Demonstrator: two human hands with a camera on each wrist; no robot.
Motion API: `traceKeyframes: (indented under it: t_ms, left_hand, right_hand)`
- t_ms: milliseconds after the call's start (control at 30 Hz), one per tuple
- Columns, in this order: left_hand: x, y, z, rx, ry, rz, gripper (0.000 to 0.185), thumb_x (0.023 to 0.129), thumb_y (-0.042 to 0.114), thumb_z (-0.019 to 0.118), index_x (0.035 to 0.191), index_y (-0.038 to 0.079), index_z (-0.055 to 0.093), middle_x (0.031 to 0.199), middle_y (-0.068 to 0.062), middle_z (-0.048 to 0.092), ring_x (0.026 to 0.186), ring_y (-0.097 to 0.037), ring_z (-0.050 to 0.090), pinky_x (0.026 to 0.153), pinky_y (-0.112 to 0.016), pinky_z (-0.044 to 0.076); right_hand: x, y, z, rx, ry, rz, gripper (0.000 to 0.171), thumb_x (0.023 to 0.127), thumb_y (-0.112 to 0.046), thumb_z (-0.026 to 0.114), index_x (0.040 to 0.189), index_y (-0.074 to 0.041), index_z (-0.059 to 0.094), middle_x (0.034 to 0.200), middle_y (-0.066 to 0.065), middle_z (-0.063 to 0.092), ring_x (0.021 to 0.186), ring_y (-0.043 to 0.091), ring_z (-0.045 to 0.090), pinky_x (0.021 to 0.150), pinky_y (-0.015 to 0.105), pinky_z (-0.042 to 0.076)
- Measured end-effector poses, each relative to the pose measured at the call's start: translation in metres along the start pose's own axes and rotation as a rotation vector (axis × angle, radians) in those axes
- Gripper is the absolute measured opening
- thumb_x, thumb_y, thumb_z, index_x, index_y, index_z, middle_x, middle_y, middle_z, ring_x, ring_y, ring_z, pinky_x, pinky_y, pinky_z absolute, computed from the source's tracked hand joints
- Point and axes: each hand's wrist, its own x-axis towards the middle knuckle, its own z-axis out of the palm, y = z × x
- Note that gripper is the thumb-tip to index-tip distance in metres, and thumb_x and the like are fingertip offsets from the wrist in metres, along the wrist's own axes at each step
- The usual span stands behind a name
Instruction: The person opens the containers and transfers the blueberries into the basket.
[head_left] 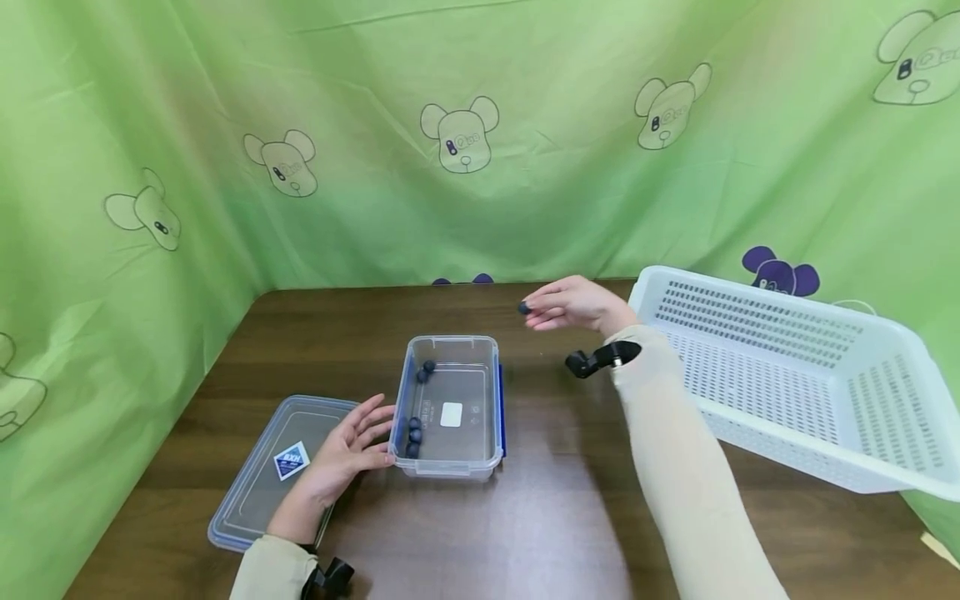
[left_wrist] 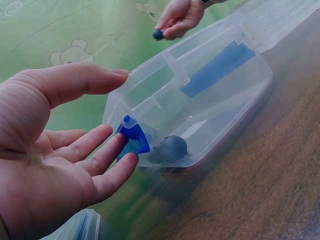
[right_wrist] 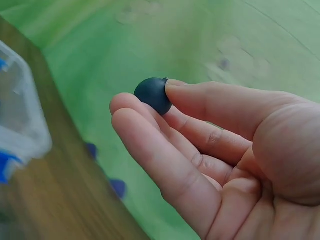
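In the head view, my right hand (head_left: 573, 304) is raised beyond the box's right side and pinches a dark round blueberry (head_left: 524, 308). The right wrist view shows this blueberry (right_wrist: 153, 95) between thumb and fingertips. A clear plastic box (head_left: 463, 467) with blue side clips stands on the table, several more blueberries (head_left: 415, 436) lying along its left side. Beside that left wall is my left hand (head_left: 347, 454), fingers loosely spread and holding nothing. Its fingertips are right at a blue clip (left_wrist: 134, 139) in the left wrist view.
A clear lid (head_left: 258, 483) with a blue-and-white label lies on the dark wooden table (head_left: 540, 533), partly under my left forearm. To the right stands a large white perforated basket (head_left: 795, 462). Green printed cloth (head_left: 375, 225) hangs behind the table and at its sides.
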Motion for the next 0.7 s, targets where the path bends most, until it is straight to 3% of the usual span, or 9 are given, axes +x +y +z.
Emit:
traceKeyframes:
  t_ms: [200, 467, 700]
  left_hand:
    - [-0.001, -0.001, 0.002, -0.012, -0.005, -0.011, 0.097, 0.078, -0.010, 0.075, 0.154, -0.008, 0.014, 0.151, -0.034, 0.028, 0.120, -0.010, 0.054, 0.098, -0.026, 0.047]
    - [-0.003, -0.004, 0.002, -0.016, 0.004, -0.013, 0.098, 0.078, -0.010, 0.075, 0.154, -0.008, 0.014, 0.151, -0.033, 0.029, 0.118, -0.008, 0.054, 0.097, -0.026, 0.048]
    - [-0.002, -0.003, 0.002, -0.023, 0.002, -0.022, 0.098, 0.078, -0.011, 0.075, 0.155, -0.007, 0.014, 0.151, -0.032, 0.029, 0.119, -0.008, 0.055, 0.098, -0.027, 0.047]
  right_hand:
    - [-0.036, 0.005, -0.050, 0.119, 0.063, -0.024, 0.030, 0.102, 0.005, 0.047, 0.093, -0.004, 0.074, 0.089, 0.014, 0.074, 0.085, 0.021, 0.072, 0.083, 0.032, 0.057]
    - [-0.079, 0.026, -0.106, 0.252, 0.072, -0.077, 0.032, 0.104, 0.005, 0.042, 0.099, -0.002, 0.072, 0.097, 0.013, 0.073, 0.090, 0.021, 0.072, 0.084, 0.030, 0.056]
    - [-0.110, 0.038, -0.136, 0.354, 0.123, -0.058, 0.031, 0.103, 0.005, 0.042, 0.100, -0.001, 0.073, 0.100, 0.016, 0.072, 0.092, 0.025, 0.072, 0.085, 0.033, 0.056]
